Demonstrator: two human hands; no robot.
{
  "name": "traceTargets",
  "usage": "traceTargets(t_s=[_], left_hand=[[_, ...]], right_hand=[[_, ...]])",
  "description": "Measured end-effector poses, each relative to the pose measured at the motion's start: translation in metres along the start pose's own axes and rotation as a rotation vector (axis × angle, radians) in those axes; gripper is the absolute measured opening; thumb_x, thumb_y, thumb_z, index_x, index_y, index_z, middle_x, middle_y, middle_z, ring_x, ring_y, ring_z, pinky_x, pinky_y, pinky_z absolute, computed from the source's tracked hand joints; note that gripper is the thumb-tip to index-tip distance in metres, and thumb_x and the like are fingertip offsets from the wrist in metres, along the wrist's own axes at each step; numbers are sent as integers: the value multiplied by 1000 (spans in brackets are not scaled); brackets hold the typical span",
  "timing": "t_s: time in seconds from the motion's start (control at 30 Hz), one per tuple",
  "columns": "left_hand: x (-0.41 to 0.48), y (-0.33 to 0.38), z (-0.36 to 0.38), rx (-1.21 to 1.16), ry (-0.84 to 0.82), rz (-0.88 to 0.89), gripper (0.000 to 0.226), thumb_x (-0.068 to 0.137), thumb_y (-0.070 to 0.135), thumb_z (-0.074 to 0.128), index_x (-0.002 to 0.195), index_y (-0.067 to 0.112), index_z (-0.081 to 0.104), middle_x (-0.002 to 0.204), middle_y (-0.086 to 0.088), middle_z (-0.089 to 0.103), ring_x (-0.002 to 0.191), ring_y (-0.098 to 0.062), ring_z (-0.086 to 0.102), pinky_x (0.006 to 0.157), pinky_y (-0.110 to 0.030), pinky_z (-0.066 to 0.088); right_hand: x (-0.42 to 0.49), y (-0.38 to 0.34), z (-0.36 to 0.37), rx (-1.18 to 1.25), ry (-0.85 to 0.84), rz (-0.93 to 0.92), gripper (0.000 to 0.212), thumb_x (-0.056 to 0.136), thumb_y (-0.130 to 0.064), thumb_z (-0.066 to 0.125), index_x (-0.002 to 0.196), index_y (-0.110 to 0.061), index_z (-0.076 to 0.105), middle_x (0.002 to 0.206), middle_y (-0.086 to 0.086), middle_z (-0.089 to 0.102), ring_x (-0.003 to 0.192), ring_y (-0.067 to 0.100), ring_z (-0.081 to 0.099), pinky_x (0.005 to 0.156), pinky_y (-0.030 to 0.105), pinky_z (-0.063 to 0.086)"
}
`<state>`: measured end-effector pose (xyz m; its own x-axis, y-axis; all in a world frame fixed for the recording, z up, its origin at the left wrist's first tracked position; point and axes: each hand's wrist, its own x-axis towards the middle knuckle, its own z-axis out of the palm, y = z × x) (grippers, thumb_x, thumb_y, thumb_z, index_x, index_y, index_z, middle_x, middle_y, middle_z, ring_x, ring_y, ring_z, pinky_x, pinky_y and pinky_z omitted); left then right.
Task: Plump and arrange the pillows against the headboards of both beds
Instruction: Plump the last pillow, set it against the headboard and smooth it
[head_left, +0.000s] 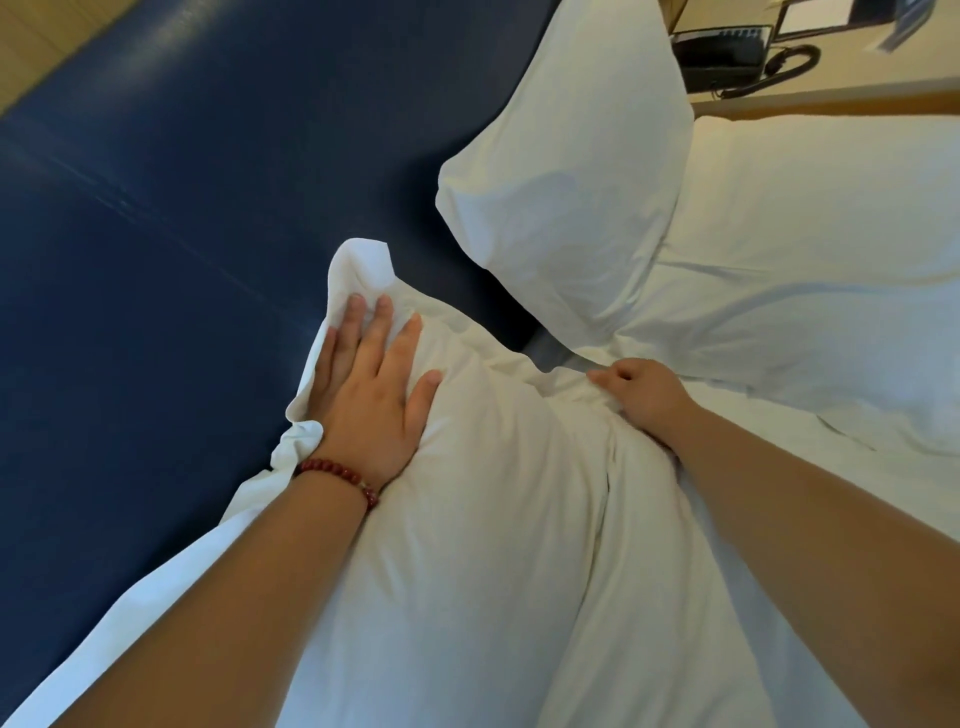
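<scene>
The near pillow (493, 519) lies right under both arms, puffed up and touching the blue headboard (182, 208). The left grip (363, 405), a bare hand with a red bead bracelet (337, 473) at the wrist, is wide and flat, fingers spread, pressing on the pillow's top left corner. The right grip (644, 395) is curled tight and holds a bunch of the same pillow's cloth at its right edge. Past it, a second pillow (561, 208) stands up against the headboard on the white bed (805, 234). Far off, a black phone (722, 57) sits on the tabletop (857, 73).
</scene>
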<state>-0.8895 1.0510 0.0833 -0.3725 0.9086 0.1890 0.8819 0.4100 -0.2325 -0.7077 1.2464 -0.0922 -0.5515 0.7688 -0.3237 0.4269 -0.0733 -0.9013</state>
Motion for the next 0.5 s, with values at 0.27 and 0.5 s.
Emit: traceTargets(t_s=[0.27, 0.5], left_hand=[[-7, 34, -25, -121, -72, 53, 71, 92, 63, 10, 141, 29, 50, 155, 1, 36, 149, -25, 15, 120, -48, 1], [-13, 54, -21, 160, -274, 35, 74, 88, 72, 8, 149, 38, 30, 163, 4, 15, 150, -27, -5, 119, -51, -9]], right_hand=[[-19, 55, -59, -475, -105, 116, 44, 90, -53, 58, 82, -10, 66, 91, 5, 66, 96, 27, 60, 75, 32, 39], [-54, 88, -94, -590, 167, 245, 28, 89, -48, 61, 93, -20, 62, 117, 14, 66, 110, 33, 58, 94, 41, 44]])
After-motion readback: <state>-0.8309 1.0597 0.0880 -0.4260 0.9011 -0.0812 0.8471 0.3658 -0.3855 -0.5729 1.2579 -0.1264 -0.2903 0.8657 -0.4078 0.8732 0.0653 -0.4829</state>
